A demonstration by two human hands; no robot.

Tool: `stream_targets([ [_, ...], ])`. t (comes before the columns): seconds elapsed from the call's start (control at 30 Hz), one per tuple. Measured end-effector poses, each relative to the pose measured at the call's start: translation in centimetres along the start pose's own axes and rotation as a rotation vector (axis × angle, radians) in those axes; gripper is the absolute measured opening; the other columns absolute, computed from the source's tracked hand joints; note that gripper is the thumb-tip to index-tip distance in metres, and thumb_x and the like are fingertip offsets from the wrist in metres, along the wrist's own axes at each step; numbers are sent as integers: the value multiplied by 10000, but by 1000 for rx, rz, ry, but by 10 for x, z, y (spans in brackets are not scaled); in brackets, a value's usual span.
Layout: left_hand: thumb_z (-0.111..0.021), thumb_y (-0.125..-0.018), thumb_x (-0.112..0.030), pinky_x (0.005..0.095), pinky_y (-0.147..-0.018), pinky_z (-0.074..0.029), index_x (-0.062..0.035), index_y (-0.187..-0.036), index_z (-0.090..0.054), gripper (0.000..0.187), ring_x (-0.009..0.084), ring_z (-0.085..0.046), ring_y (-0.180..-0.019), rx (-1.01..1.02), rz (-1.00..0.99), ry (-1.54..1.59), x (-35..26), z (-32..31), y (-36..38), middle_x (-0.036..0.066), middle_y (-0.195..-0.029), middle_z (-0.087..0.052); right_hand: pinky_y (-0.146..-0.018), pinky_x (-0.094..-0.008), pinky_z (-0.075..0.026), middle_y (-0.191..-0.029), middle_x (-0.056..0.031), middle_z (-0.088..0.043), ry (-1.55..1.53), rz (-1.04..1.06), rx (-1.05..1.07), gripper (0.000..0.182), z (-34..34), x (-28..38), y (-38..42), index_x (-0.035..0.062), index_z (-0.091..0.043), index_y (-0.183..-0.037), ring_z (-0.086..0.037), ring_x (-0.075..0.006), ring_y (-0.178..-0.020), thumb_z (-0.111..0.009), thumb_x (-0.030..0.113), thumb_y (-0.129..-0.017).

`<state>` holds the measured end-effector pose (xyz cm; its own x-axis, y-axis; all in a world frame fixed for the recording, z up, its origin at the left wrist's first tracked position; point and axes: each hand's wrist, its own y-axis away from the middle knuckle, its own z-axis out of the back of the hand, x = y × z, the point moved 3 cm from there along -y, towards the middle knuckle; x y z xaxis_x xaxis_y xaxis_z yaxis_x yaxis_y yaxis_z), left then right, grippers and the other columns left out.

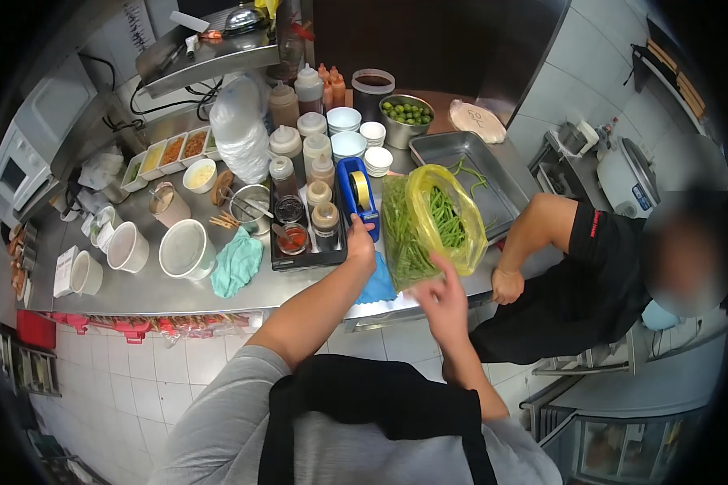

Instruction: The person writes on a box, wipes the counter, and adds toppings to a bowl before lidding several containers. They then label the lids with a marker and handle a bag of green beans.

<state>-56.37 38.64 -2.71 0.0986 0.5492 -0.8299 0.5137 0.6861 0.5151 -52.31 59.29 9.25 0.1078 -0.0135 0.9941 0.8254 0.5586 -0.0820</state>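
Left hand [361,244]: tape dispenser [358,194] grasped at near end, apparently for steadying.
Right hand [443,307]: released, fingers spread by bean bag.
Bean bag [416,263]: set left of tray [505,179], presumably within reach.

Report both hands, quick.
Left hand: at the blue tape dispenser; whether gripping cannot be told.
Right hand: open, fingers apart, by the green bean bag.
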Motion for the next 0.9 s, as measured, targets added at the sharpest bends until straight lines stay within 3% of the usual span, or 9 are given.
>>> stream_targets([
  [0.13,-475,-894,-542,323,-815,-375,-40,-895,-618,522,172,-508,-843,-43,-214,-16,2,-5,-4,73,-911,-601,-681,-204,-440,-740,-28,-644,103,-100,-19,615,13,-22,67,18,-380,-1328,-553,-49,-682,-652,8,-777],
  [0.2,-651,-844,-314,288,-536,-371,-58,-771,-554,283,132,-475,-596,-7,-352,27,14,-7,-20,11,-672,-529,-677,-198,-433,-737,-24,-646,70,-196,-25,586,9,-51,72,-6,-395,-1305,-544,-45,-667,-651,14,-778],
  [0.27,-732,-760,-175,324,-499,-407,-49,-676,-522,259,148,-503,-591,-137,-541,-196,35,-7,-60,26,-685,-534,-654,-190,-425,-740,-17,-641,40,-226,-20,561,9,-106,74,-16,-408,-1281,-536,-40,-658,-651,12,-776],
  [0.37,-748,-696,-131,384,-689,-453,-13,-623,-504,281,298,-558,-698,-256,-678,-477,4,-8,-23,143,-716,-550,-662,-198,-433,-734,-29,-641,34,-288,-53,559,7,-139,74,-20,-397,-1284,-552,-49,-674,-641,-4,-781],
  [0.5,-688,-731,-83,345,-728,-452,-24,-652,-526,189,291,-552,-693,-340,-557,-418,25,-12,-49,117,-711,-547,-712,-220,-443,-786,-64,-661,-20,-334,4,570,2,-131,70,-12,-373,-1304,-584,-84,-710,-631,-13,-796],
  [0.63,-691,-729,-92,294,-808,-427,-21,-712,-572,140,257,-547,-741,-402,-806,-695,2,-21,24,89,-750,-541,-714,-223,-431,-829,-73,-671,-120,-423,-2,496,15,-147,83,-7,-412,-1281,-606,-103,-776,-628,65,-840],
  [0.8,-726,-741,-120,280,-718,-462,-39,-778,-612,145,176,-560,-750,211,-1137,-417,-82,27,130,58,-784,-572,-724,-233,-430,-778,-41,-651,-219,-514,132,384,13,-132,90,10,-507,-1199,-608,-107,-790,-631,94,-845],
  [0.87,-729,-746,-123,268,-657,-475,-62,-803,-614,142,128,-567,-705,209,-856,-194,-104,81,129,32,-781,-590,-738,-232,-430,-764,-32,-644,-262,-448,234,384,-5,-98,75,12,-505,-1199,-610,-110,-782,-631,89,-845],
  [0.9,-719,-769,-99,229,-627,-465,-57,-836,-615,130,81,-546,-682,130,-929,-116,-117,116,126,19,-794,-599,-768,-238,-430,-773,-39,-645,-237,-401,288,379,-23,-67,65,7,-505,-1193,-611,-112,-775,-624,67,-838],
])
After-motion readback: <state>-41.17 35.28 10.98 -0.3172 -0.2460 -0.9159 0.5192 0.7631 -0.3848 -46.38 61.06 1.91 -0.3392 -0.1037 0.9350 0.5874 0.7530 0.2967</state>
